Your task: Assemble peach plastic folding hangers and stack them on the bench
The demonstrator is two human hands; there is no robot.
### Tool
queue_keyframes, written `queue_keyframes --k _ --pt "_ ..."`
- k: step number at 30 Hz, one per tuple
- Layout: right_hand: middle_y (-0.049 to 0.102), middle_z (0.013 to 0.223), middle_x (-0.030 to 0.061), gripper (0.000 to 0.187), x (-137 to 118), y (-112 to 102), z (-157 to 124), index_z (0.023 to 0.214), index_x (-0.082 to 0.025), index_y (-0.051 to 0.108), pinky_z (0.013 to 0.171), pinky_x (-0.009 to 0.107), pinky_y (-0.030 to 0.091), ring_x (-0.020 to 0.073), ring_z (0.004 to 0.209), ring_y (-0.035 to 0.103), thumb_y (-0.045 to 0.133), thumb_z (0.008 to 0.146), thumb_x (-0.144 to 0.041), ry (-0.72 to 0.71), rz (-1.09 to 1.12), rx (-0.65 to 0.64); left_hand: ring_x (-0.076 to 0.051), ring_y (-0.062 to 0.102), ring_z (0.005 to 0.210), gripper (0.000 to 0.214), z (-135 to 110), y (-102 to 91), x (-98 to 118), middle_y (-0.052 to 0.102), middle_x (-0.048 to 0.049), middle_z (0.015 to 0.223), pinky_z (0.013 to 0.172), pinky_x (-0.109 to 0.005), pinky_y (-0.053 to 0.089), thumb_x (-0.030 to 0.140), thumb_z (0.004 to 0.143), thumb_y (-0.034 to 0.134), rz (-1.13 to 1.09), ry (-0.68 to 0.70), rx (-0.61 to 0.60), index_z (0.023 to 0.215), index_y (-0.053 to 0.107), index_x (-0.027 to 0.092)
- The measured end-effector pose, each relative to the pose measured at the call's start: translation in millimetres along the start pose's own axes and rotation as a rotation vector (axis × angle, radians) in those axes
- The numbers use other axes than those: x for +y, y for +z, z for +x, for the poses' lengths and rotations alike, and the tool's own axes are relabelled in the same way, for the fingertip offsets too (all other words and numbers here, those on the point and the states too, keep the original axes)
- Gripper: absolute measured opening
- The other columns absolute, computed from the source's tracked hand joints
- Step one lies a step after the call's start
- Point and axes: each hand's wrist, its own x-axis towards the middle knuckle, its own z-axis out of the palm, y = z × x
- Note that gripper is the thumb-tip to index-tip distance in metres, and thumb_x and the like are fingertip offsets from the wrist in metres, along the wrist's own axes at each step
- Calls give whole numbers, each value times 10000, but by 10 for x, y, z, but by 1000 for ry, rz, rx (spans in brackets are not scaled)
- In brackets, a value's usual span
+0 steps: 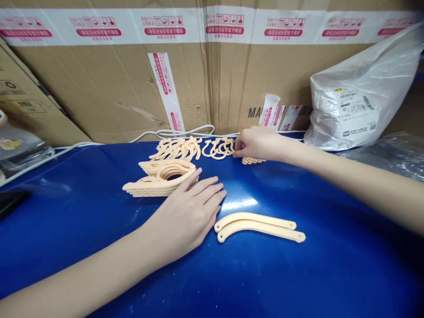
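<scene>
My left hand (190, 216) lies flat with fingers stretched out, its thumb side beside a stack of beige plastic pieces with curved openings (155, 187). My right hand (260, 142) reaches to the back of the table, thumb and fingers closed in a pinch at the right end of a row of beige hooks (217, 152). What its fingertips hold is hidden. Small beige pieces with round ends (252, 160) lie under this hand. Left of the hooks is a heap of curved beige pieces (175, 149). Two long curved beige arms (260, 227) lie side by side right of my left hand.
A blue table surface (265, 282) reaches back to a large cardboard box (126, 88). A white cable (185, 131) runs along its foot. At the back right stands a white plastic bag (351, 101). A dark flat object (11, 203) lies at the left edge.
</scene>
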Motion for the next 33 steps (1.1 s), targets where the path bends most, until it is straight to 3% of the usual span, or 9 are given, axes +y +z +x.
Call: queue_keyframes --k 5,9,18,25,30,33 --pt "733 801 109 191 -56 13 90 822 -176 765 635 346 461 258 752 668 612 765 -274 80 18 -25 -322 540 1257 485 -20 -4 -29 625 -158 1299 1102 -595 339 28 817 393 1 20 -61 1255 598 55" --pt "739 849 119 232 -62 0 108 873 -165 765 623 346 467 267 772 675 619 761 -307 119 50 -32 -309 534 1266 543 -18 -18 -24 620 -149 1310 1116 -585 331 13 754 398 12 14 -81 1259 592 62" --pt "735 846 90 172 -53 -3 120 848 -192 775 657 341 471 260 792 679 705 710 -269 91 126 -73 -291 585 1205 539 -30 -9 -23 638 -140 1286 1100 -544 382 9 739 402 2 15 -46 1232 615 60" --pt "733 800 68 190 -4 -29 154 877 -170 776 655 299 478 197 745 662 683 747 -271 71 269 -8 -292 593 1196 538 -48 -6 -23 639 -142 1284 1086 -518 408 23 742 411 9 17 -37 1238 618 54" --pt "687 674 28 164 -105 -150 -19 811 -153 763 579 266 426 148 636 604 674 758 -281 -66 424 18 -287 608 1168 517 -36 20 -16 662 -134 1247 1072 -494 419 28 751 406 39 39 -15 1213 635 58" --pt "667 653 8 165 -232 -177 -219 783 -150 748 557 263 386 128 590 568 685 750 -298 -119 467 -14 -275 634 1108 451 -9 -29 -17 704 -125 1150 1041 -463 435 21 806 379 95 54 58 1156 661 58"
